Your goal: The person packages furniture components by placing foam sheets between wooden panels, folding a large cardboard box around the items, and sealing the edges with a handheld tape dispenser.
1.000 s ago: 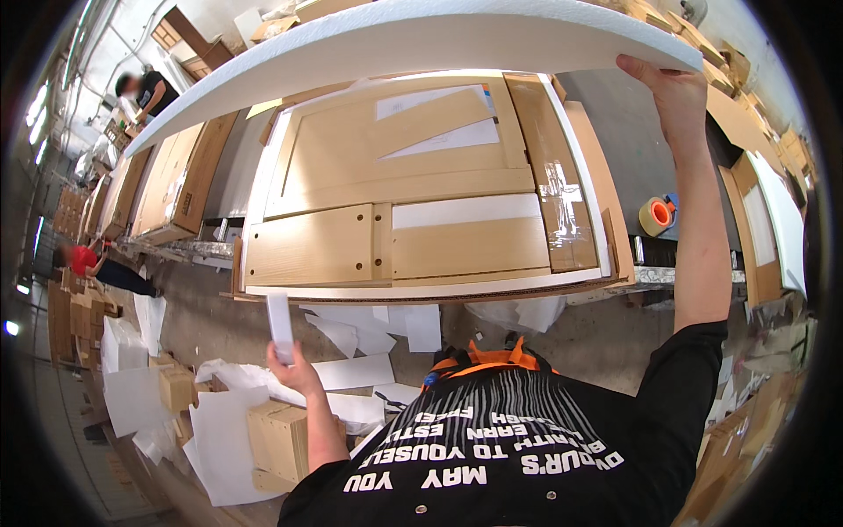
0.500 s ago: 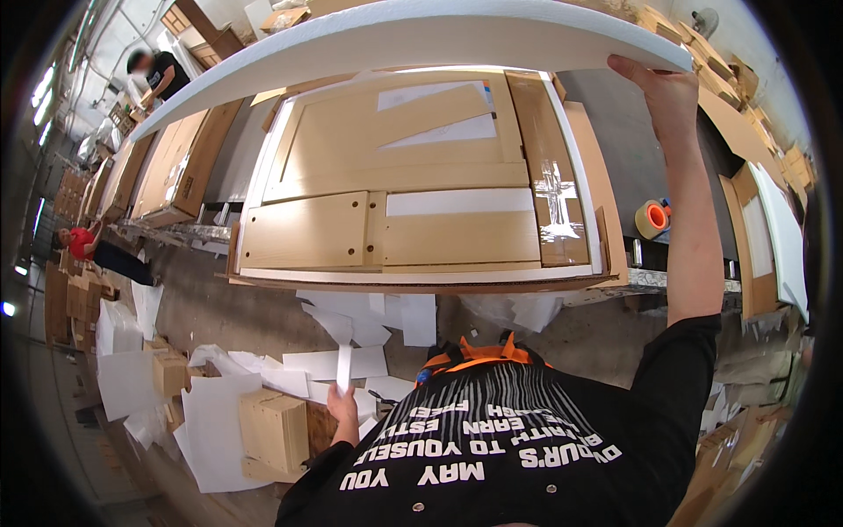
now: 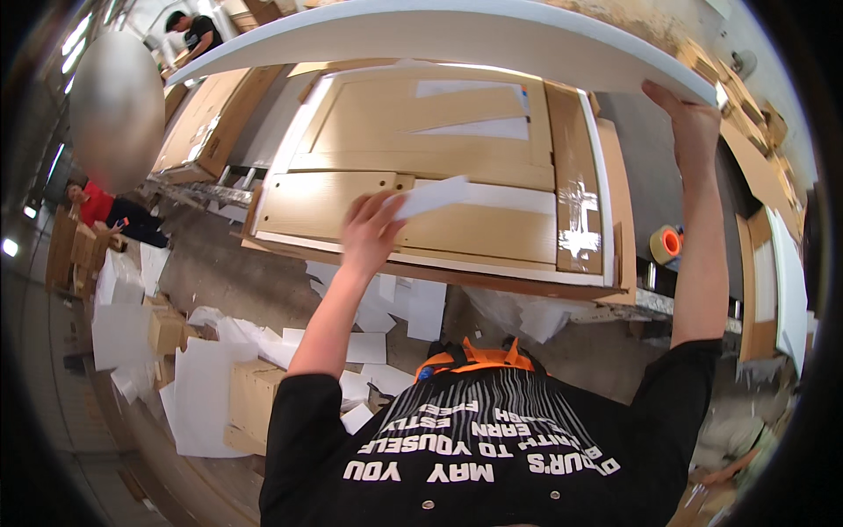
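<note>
My left hand (image 3: 371, 230) is over the near side of an open cardboard box (image 3: 492, 283), closed on a short white foam strip (image 3: 437, 195). Tan wooden panels (image 3: 325, 200) lie flat inside the box, with white foam along its walls. One panel has dark round holes. A brown taped carton (image 3: 577, 189) fills the box's right end. At the far side, my right hand (image 3: 694, 125) grips the right end of a long white foam board (image 3: 421, 42), thumb on its underside. The board is raised above the box's far edge.
A roll of tape (image 3: 666, 244) sits on the bench right of the box. Long cartons (image 3: 206, 127) line the bench to the left. White foam scraps (image 3: 211, 395) litter the floor. Two people stand at the left, one in red (image 3: 101, 209), one in black (image 3: 198, 37).
My left hand has risen from low beside my body to over the box, bringing the foam strip. My right hand still holds up the foam board. The view has shifted slightly.
</note>
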### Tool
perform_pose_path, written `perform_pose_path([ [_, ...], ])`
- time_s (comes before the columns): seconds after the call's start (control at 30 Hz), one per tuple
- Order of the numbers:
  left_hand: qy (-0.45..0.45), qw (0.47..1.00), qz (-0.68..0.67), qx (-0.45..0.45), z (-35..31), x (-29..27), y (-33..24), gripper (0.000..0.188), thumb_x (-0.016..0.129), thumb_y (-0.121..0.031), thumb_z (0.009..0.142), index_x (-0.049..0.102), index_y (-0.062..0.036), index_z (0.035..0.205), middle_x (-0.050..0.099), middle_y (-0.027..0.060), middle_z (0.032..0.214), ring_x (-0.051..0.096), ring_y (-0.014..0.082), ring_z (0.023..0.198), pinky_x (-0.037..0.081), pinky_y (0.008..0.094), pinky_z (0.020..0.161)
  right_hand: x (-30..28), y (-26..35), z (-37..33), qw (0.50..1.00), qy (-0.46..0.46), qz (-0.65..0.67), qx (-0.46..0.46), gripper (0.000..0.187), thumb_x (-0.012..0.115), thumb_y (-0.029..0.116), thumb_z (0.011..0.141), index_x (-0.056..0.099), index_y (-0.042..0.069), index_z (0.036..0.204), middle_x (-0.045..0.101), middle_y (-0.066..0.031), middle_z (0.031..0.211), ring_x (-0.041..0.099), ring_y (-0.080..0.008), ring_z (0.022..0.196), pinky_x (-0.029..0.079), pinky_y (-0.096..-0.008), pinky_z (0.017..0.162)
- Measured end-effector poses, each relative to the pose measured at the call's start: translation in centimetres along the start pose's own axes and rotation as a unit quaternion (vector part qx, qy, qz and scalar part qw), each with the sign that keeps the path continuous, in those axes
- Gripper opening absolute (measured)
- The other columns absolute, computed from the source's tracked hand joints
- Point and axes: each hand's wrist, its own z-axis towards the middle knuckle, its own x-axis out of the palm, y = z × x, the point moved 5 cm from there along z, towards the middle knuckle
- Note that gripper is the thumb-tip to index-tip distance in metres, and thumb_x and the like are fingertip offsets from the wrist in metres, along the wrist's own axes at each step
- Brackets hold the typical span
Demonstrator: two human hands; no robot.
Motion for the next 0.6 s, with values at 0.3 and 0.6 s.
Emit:
perform_pose_path([
  [0.3, 0.266, 0.963, 0.000, -0.036, 2.9, 13.6, 5.4, 0.031, 0.071, -0.018, 0.083, 0.075, -0.0242, 0.113, 0.065, -0.0032, 0.133, 0.052, 0.0217, 0.130, 0.043, 0.0375, 0.111, -0.4, 0.1, -0.5, 0.999, 0.014, 0.031, 0.004, 0.036, 0.082, 0.000, 0.075, 0.073, -0.001, 0.110, 0.073, -0.0066, 0.104, 0.067, -0.0153, 0.096, 0.055, -0.0290, 0.088],
  [0.6, 0.247, 0.945, -0.155, -0.148, 4.0, 15.4, 7.2, 0.024, 0.076, -0.004, 0.072, 0.078, -0.0120, 0.094, 0.072, 0.0025, 0.116, 0.063, 0.0238, 0.115, 0.054, 0.0358, 0.096, -0.8, -0.1, -1.1, 0.999, 0.025, 0.036, -0.010, 0.027, 0.085, 0.006, 0.075, 0.076, 0.003, 0.100, 0.073, -0.0037, 0.095, 0.066, -0.0129, 0.090, 0.052, -0.0295, 0.085],
])
